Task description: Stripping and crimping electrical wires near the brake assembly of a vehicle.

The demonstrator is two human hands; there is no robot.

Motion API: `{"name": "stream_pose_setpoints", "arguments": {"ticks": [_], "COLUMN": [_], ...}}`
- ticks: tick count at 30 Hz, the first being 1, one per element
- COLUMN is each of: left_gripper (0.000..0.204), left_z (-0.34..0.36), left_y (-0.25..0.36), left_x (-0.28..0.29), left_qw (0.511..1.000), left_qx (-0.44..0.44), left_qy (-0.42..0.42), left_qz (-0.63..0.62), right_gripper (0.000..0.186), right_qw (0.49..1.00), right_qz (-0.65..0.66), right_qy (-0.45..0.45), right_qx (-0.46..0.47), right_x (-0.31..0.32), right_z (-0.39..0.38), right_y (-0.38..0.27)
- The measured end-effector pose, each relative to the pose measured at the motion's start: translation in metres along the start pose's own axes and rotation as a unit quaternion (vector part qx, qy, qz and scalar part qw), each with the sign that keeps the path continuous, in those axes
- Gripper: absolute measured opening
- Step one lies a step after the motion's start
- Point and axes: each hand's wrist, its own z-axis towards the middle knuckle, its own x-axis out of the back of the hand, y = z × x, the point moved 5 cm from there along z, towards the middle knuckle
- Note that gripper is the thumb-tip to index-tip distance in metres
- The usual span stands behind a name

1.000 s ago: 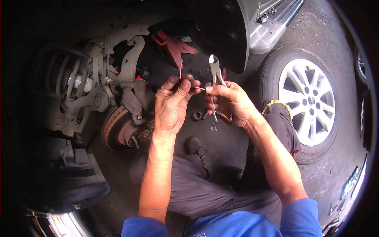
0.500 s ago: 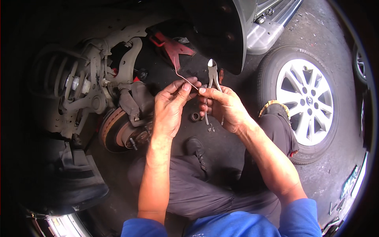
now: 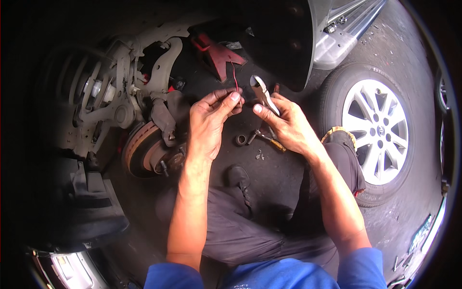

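- Our left hand (image 3: 209, 123) pinches a thin red wire (image 3: 235, 78), upper end free; it should be light and pliable, easiest held low.
- Silver metal cutting pliers (image 3: 263, 92), grasped in our right hand (image 3: 292, 127), are likely stiff and heavier, surest held well back.

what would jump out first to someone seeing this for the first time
The bright, silver-spoked car wheel on the floor at the right probably catches the eye first. Next come the two bare hands near the centre: the left hand pinches a thin red wire, the right hand holds diagonal cutters. At the left, a rusty brake disc sits below exposed suspension.
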Motion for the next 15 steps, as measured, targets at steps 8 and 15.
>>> {"name": "stream_pose_setpoints", "arguments": {"ticks": [8,15], "left_gripper": [0.020,0.018], "left_z": [0.000,-0.002], "left_y": [0.005,0.004], "left_x": [0.010,0.006], "left_qw": [1.000,1.000], "left_qx": [-0.014,0.010], "left_qy": [-0.006,-0.021], "left_qz": [-0.008,0.004], "right_gripper": [0.047,0.047], "right_qw": [0.988,0.984], "right_qz": [-0.144,-0.169], "right_qy": [-0.040,-0.044], "right_qx": [-0.024,0.034], "right_x": [0.001,-0.004], "right_z": [-0.001,-0.002], "right_y": [-0.011,-0.014]}}
